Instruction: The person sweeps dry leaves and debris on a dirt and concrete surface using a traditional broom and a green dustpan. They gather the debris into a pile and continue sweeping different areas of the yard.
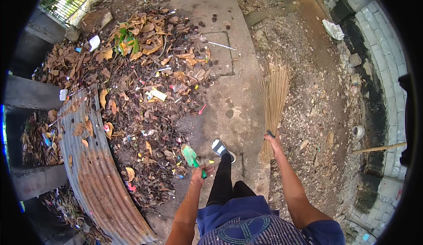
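My left hand (202,172) holds a garden trowel (189,155) by its green handle, with some fingers spread away from it. The trowel's pale green blade points ahead, above the edge of the litter. In my right hand (275,142) is a stick broom (275,93), gripped at its dark binding with the bristles fanning away from me. A heap of dry leaves and litter (148,113) spreads over the ground on the left. Fresh green leaves (125,42) lie on its far part. Between my hands, one shoe (224,150) stands on the concrete slab (236,119).
A rusty corrugated metal sheet (99,175) borders the heap on the left, beside concrete posts (34,91). Gravelly soil (314,113) runs along the right to a block wall (385,56). A wooden pole (378,148) juts in from the right, near a white pipe end (358,131).
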### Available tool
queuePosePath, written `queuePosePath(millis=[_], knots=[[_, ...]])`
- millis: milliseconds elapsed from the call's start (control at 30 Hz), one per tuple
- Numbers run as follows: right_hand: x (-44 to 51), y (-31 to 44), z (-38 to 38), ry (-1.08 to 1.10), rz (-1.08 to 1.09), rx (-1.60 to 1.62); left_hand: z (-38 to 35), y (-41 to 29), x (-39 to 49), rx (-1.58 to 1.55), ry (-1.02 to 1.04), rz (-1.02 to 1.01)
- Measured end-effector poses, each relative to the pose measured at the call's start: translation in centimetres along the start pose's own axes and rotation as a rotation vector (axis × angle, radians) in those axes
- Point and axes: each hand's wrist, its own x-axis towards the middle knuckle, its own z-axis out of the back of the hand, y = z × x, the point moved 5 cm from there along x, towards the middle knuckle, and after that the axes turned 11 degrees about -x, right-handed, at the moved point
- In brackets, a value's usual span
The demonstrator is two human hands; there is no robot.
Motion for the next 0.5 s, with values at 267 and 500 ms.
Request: queuePosePath(millis=[267, 500], knots=[[2.1, 2.5, -20.1, 0.706, -0.038, -0.497, -0.5, -6.2, 1.7, -0.052, -0.146, -0.019], [-1.6, 9.2, -11.1, 0.915, 0.098, -0.582, -6.4, -8.8, 3.6, 0.021, -0.096, 0.009]])
